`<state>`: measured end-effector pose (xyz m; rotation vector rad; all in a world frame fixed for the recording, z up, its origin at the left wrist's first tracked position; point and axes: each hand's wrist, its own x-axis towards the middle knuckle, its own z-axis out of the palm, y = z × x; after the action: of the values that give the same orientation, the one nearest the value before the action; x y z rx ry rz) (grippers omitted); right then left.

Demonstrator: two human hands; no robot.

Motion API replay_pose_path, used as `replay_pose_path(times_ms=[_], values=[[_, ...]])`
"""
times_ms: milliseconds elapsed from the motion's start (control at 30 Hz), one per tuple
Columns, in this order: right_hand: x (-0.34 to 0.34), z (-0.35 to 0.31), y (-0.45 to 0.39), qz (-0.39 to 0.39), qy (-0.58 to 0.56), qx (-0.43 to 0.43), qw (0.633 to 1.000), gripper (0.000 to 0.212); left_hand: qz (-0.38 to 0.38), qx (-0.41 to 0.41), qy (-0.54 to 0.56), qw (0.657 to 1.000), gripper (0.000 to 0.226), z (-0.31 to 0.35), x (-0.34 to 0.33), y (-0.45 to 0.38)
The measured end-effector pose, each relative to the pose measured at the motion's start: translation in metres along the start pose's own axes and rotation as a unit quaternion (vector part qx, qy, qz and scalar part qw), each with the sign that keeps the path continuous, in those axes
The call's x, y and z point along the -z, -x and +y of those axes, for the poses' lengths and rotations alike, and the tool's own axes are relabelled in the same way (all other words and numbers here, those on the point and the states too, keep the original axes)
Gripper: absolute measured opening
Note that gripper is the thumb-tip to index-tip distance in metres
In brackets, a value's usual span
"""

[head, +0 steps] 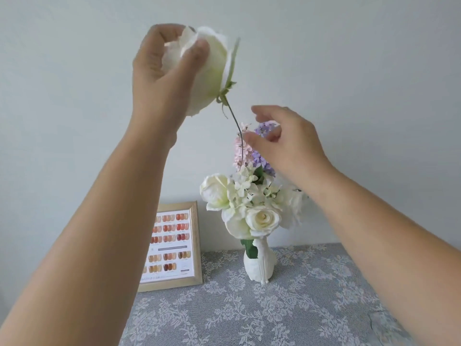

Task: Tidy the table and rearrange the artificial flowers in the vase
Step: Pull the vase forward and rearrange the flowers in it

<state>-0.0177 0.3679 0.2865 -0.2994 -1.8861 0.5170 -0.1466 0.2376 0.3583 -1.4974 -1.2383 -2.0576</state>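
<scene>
Upper centre, the raised left hand (159,71) grips a white rose (212,71) bloom; the right hand (289,143), fingers loosely spread, touches its stem (235,123) above the vase (259,265).

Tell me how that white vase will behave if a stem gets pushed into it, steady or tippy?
Probably tippy: the white vase is small and narrow-necked, while the bouquet above spreads far wider and taller. It stands on a lace tablecloth, so it may slide slightly. Steadying it seems wise, yet neither hand touches it.
</scene>
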Motion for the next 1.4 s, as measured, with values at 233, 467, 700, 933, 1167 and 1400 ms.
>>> replay_pose_path(times_ms=[233, 467, 700, 933, 1167, 1400], values=[[0.012, -0.019, -0.03, -0.032, -0.06, 0.006, 0.998, 0.012, -0.023, -0.026, 0.025, 0.999, 0.032, 0.028, -0.014, 0.008], [0.053, -0.007, -0.03, 0.004, -0.12, -0.022, 0.993, 0.013, -0.014, 0.025, -0.017, 0.999, 0.069, -0.01, 0.002, 0.041], [0.081, 0.015, -0.02, 0.02, -0.119, -0.044, 0.992, 0.015, -0.224, 0.059, -0.321, 0.918, 0.078, -0.118, -0.012, 0.174], [0.087, 0.036, -0.017, 0.034, -0.115, -0.068, 0.99, 0.016, -0.144, 0.015, -0.424, 0.894, 0.083, -0.143, -0.038, 0.2], [0.081, 0.056, -0.016, 0.013, -0.166, -0.106, 0.98, 0.013, -0.09, 0.0, -0.425, 0.901, 0.069, -0.166, -0.022, 0.177], [0.063, 0.082, -0.016, 0.0, -0.213, -0.134, 0.968, 0.013, -0.076, 0.054, -0.387, 0.917, 0.063, -0.17, -0.01, 0.169]])
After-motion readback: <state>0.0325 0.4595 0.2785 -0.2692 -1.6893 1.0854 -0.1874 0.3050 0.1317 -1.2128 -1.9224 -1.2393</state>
